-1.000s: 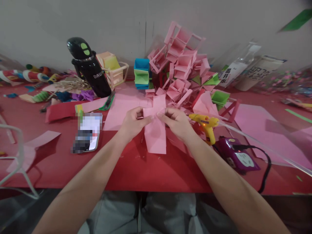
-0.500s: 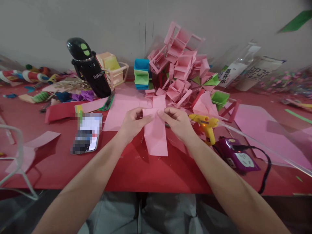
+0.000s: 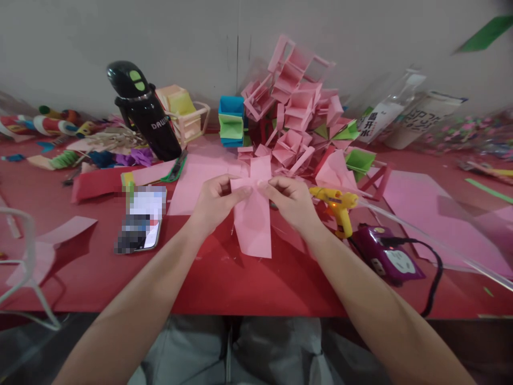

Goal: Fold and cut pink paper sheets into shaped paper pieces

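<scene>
A cross-shaped pink paper piece (image 3: 253, 224) hangs just above the red table (image 3: 224, 283), its lower flap pointing toward me. My left hand (image 3: 214, 200) pinches its left arm between thumb and fingers. My right hand (image 3: 292, 202) pinches its right arm the same way. Both hands meet at the paper's middle fold. Right behind them rises a heap of folded pink paper boxes (image 3: 296, 115) with a few green ones.
A yellow glue gun (image 3: 339, 208) lies just right of my right hand, beside a purple power strip (image 3: 390, 259) with a black cord. A phone (image 3: 140, 222) lies left; a black bottle (image 3: 146, 115) leans behind it. Pink sheets (image 3: 433, 214) and scraps are scattered around.
The pink paper's lower flap has swung slightly left and the view has shifted a little; both hands keep their pinch in the same place.
</scene>
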Tool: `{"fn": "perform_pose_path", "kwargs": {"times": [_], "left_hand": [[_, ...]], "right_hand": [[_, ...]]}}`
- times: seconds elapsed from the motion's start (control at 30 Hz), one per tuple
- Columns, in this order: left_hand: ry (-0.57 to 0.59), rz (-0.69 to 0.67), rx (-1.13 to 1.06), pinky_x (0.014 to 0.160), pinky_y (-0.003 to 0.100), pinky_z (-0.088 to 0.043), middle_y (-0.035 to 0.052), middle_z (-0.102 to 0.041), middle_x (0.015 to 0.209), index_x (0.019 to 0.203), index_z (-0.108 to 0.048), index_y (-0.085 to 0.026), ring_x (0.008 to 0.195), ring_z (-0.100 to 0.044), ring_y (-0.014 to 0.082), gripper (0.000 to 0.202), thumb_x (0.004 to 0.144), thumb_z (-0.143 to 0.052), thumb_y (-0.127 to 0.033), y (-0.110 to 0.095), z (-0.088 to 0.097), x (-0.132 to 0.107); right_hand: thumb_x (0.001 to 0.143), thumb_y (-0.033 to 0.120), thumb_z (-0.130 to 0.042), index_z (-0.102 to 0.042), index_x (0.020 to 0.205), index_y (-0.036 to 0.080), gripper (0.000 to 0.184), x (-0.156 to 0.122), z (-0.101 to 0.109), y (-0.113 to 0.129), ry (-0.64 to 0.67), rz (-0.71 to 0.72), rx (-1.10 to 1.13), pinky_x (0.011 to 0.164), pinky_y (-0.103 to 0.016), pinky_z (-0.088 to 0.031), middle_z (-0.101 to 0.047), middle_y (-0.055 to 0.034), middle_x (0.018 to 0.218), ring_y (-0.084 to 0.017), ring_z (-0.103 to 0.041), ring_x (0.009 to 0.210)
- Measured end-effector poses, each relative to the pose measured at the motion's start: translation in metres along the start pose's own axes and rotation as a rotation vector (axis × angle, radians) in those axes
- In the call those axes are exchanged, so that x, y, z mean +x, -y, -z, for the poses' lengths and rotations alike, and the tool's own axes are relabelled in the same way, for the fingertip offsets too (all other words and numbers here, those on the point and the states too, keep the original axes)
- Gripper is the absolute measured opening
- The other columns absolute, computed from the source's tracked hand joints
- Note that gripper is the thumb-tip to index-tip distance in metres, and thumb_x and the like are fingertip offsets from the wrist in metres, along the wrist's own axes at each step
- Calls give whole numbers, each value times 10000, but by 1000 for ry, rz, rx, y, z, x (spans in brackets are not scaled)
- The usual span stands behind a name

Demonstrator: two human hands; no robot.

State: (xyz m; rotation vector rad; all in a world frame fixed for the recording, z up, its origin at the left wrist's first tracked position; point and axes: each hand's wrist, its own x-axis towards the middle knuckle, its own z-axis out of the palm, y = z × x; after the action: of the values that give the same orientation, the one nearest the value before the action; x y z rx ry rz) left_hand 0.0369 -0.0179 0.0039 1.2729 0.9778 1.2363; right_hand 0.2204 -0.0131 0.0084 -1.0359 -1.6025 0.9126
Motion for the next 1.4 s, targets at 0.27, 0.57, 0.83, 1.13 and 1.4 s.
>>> {"fn": "perform_pose_path", "kwargs": {"times": [0.27, 0.57, 0.83, 1.13, 1.4], "left_hand": [[4, -53, 34, 673, 269, -560, 60, -747, 886, 931, -722, -150, 794, -689, 179, 306, 738, -825, -364, -1, 1, -1], [16, -32, 28, 650, 277, -565, 77, -754, 916, 958, -723, -145, 789, -696, 192, 367, 710, -842, -388, -3, 1, -2], [-88, 2, 56, 574, 262, -549, 25, -653, 677, 743, -673, -156, 623, -630, 144, 337, 784, -771, -476, 0, 6, 2], [-149, 40, -47, 527, 239, -517, -2, -600, 639, 656, -649, -153, 546, -560, 105, 401, 705, -821, -512, -3, 4, 3], [-157, 21, -120, 548, 239, -507, -6, -578, 644, 666, -639, -162, 567, -558, 108, 363, 756, -779, -484, -2, 1, 3]], "right_hand": [[833, 498, -728, -582, 616, 176, 415, 0, 0, 2, 3, 41, 28, 537, -262, -317, -467, 40, 579, -88, -370, 554], [841, 526, -714, -578, 609, 172, 444, 0, 3, 4, 49, 38, 27, 525, -258, -309, -460, 41, 579, -81, -364, 548], [821, 524, -738, -563, 588, 178, 453, 2, 1, -4, -13, 20, 71, 490, -258, -311, -475, 41, 548, -81, -400, 510], [822, 526, -737, -568, 571, 174, 464, 2, -1, 0, -52, 79, -11, 496, -258, -324, -484, 40, 535, -79, -395, 506], [831, 508, -730, -590, 579, 180, 437, 1, -1, 3, -88, 122, -72, 513, -258, -367, -523, 30, 543, -90, -433, 518]]}}
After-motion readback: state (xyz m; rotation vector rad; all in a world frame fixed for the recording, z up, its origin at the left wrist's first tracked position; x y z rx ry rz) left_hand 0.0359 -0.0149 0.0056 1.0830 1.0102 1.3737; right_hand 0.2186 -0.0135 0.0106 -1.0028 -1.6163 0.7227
